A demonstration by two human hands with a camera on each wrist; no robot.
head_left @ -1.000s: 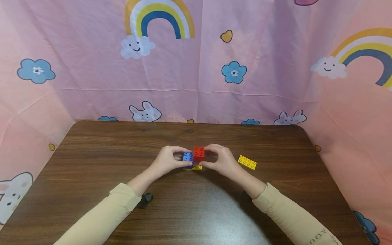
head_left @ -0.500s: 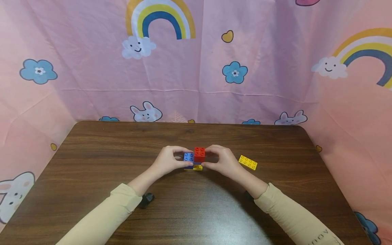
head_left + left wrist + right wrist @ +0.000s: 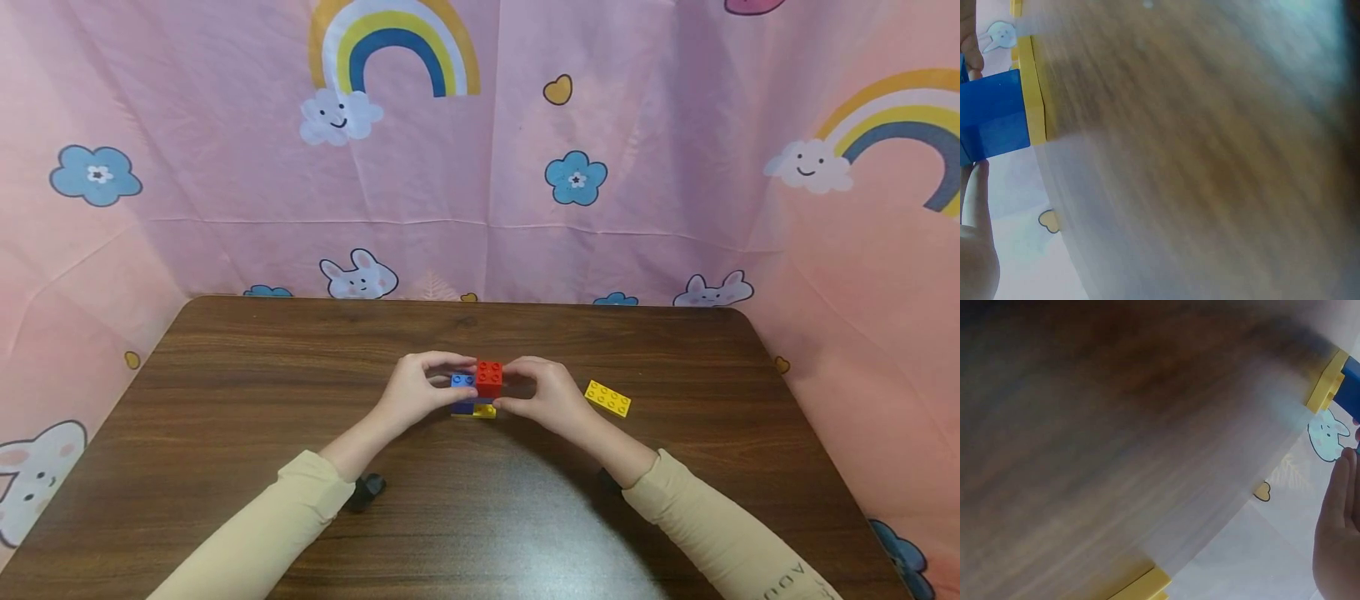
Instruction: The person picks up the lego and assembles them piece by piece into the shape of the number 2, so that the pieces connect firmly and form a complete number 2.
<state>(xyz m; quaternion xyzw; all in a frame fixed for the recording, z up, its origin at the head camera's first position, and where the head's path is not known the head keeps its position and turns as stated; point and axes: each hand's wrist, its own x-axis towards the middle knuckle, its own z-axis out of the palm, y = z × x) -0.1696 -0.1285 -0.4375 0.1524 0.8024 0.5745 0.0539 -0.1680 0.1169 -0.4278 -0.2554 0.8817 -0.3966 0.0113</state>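
Observation:
Near the middle of the table, a small stack of toy building bricks stands on a yellow brick plate (image 3: pixel 486 411). A red brick (image 3: pixel 489 378) with studs is on top at the right; a blue brick (image 3: pixel 462 381) sits lower at its left. My left hand (image 3: pixel 414 388) pinches the blue brick, thumb across its front and tip close to the red one. From the other side, my right hand (image 3: pixel 546 388) grips the red brick, with its thumb low at the front. In the left wrist view, the blue brick (image 3: pixel 994 112) rises from the yellow plate (image 3: pixel 1034 94). The far-side fingertips are partly hidden.
Right of the right hand lies a separate yellow brick plate (image 3: pixel 607 398), flat on the brown wooden table (image 3: pixel 480 517). A patterned pink cloth (image 3: pixel 450 183) encloses the table's back and sides. Dark wrist camera mounts (image 3: pixel 367 492) hang under the wrists.
My left hand has shifted slightly up and right, its thumb now higher on the blue brick and nearer the red one. The right hand and the stack look nearly still.

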